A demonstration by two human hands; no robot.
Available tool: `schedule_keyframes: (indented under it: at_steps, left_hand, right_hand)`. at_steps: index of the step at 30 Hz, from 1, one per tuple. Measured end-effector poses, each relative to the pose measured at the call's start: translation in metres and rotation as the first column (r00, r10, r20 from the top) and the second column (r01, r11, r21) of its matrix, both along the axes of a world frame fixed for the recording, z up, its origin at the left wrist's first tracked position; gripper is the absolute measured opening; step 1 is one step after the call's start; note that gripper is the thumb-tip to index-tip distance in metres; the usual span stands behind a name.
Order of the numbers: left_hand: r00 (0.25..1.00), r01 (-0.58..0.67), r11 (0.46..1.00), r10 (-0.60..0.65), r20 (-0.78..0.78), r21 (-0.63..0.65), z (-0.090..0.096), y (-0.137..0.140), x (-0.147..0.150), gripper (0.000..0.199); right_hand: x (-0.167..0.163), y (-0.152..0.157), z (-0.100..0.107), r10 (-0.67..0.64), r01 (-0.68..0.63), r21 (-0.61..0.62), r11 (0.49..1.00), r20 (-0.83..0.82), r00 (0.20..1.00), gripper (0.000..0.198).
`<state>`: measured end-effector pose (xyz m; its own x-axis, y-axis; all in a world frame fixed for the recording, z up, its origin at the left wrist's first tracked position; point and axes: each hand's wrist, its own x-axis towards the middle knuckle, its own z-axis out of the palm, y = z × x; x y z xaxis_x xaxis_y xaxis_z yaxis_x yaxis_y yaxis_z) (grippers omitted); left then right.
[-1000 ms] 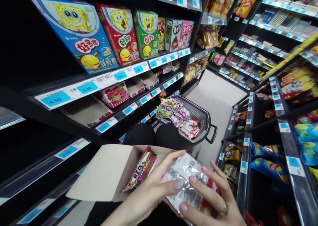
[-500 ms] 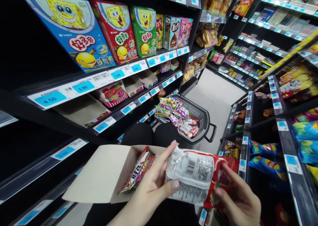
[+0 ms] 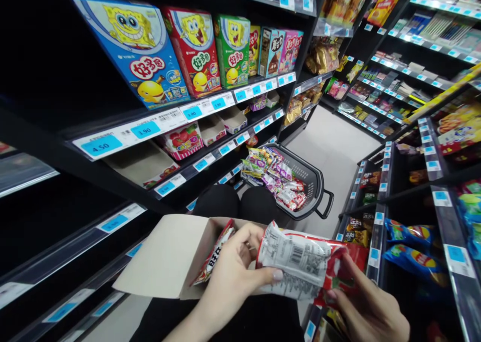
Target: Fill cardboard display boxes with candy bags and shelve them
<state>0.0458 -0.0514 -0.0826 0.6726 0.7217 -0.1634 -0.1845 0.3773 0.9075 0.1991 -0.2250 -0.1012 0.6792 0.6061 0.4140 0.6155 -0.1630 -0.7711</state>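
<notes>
Between my hands is a red and silver candy bag, its printed back with a barcode facing up. My left hand pinches the bag's left end, thumb on top and the fingers partly hidden behind. At the red right end, my right hand grips it between thumb and fingers. Under the bag, an open cardboard box rests on my lap with its flap spread to the left. Another candy bag, with bold black lettering, lies inside the box, partly covered by my left hand.
A dark shopping basket holding several colourful snack bags stands on the floor beyond my knees. Shelves with snack boxes and price tags rise on the left. Bagged snacks fill racks close on the right.
The view has shifted, so the shelves and basket appear farther right. My left fingers, earlier extended along the bag's upper edge, are now curled at its left end. Both hands still hold the bag.
</notes>
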Motion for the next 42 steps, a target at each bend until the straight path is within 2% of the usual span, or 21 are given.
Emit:
schedule_keyframes:
  at_steps: [3,5,8,12,15,18,20,23,26,27,28,29,32,33,34,36,38,42]
  left_hand:
    - [0.999,0.037,0.998,-0.037,0.012,0.05,-0.001,-0.001,-0.005,0.053]
    - [0.994,0.105,0.99,-0.107,0.021,0.095,0.0,0.001,-0.008,0.062]
    - [0.98,0.174,0.958,-0.192,0.056,0.23,0.002,0.005,-0.013,0.054]
    - [0.98,0.158,0.878,-0.196,0.039,0.453,0.008,0.006,-0.017,0.051]
    - [0.989,0.133,0.794,-0.148,-0.023,0.594,0.012,0.003,-0.018,0.052]
    - [0.995,0.075,0.666,-0.1,-0.01,0.742,0.011,0.002,-0.016,0.042]
    - [0.995,0.028,0.575,-0.098,0.035,0.817,0.008,0.002,-0.014,0.032]
    - [0.994,-0.032,0.46,-0.077,0.076,0.887,0.005,0.002,-0.015,0.024]
    - [0.995,-0.054,0.395,-0.056,0.083,0.917,0.006,0.0,-0.018,0.028]
    - [0.994,-0.048,0.397,-0.071,0.082,0.917,0.007,-0.001,-0.018,0.031]
    - [0.994,-0.03,0.424,-0.084,0.072,0.905,0.008,-0.002,-0.018,0.036]
    - [0.994,-0.004,0.481,-0.092,0.055,0.877,0.008,-0.003,-0.018,0.04]
    - [0.992,0.121,0.717,-0.111,-0.059,0.687,0.005,-0.006,-0.017,0.047]
    - [0.988,0.153,0.765,-0.112,-0.104,0.625,0.004,-0.007,-0.016,0.046]
    - [0.983,0.177,0.783,-0.109,-0.148,0.596,0.003,-0.008,-0.016,0.043]
    - [0.971,0.197,0.752,-0.063,-0.229,0.629,0.004,-0.007,-0.017,0.032]
    - [0.971,0.192,0.664,-0.02,-0.239,0.722,0.008,-0.005,-0.017,0.022]
    - [0.991,0.127,0.475,-0.095,-0.093,0.871,0.014,0.001,-0.014,0.018]
  right_hand:
    - [0.001,0.0,-0.002,0.018,-0.019,0.044,0.999,0.023,1.0,0.038]
    - [0.002,0.001,0.001,0.027,-0.03,0.077,0.997,0.043,0.999,0.034]
    - [0.002,0.004,0.007,0.058,-0.067,0.103,0.992,0.085,0.995,0.026]
    - [0.0,0.008,0.012,0.067,-0.079,0.163,0.983,0.077,0.995,0.013]
    - [-0.003,0.009,0.012,0.062,-0.063,0.18,0.982,0.008,0.998,0.007]
    - [-0.005,0.008,0.011,-0.022,0.033,0.14,0.99,-0.075,0.997,0.013]
    - [-0.005,0.006,0.01,-0.038,0.05,0.116,0.992,-0.107,0.994,0.018]
    - [-0.003,0.006,0.008,0.032,-0.012,0.12,0.993,-0.169,0.985,0.021]
    - [-0.003,0.007,0.008,0.135,-0.087,0.168,0.982,-0.304,0.943,0.024]
    - [-0.003,0.008,0.008,0.159,-0.098,0.186,0.978,-0.351,0.923,0.024]
    - [-0.003,0.009,0.009,0.171,-0.096,0.203,0.974,-0.392,0.904,0.025]
    - [-0.003,0.01,0.009,0.166,-0.08,0.215,0.973,-0.421,0.892,0.025]
    - [-0.003,0.015,0.013,0.1,-0.02,0.199,0.98,-0.403,0.91,0.022]
    - [-0.003,0.016,0.014,0.072,-0.007,0.178,0.984,-0.363,0.929,0.02]
    - [-0.001,0.017,0.014,0.049,-0.001,0.153,0.988,-0.311,0.949,0.018]
    - [0.003,0.017,0.014,0.047,-0.028,0.094,0.995,-0.204,0.978,0.015]
    - [0.008,0.015,0.011,0.092,-0.089,0.035,0.995,-0.117,0.989,0.014]
    - [0.016,0.008,0.002,0.13,-0.13,-0.017,0.991,-0.006,0.991,0.015]
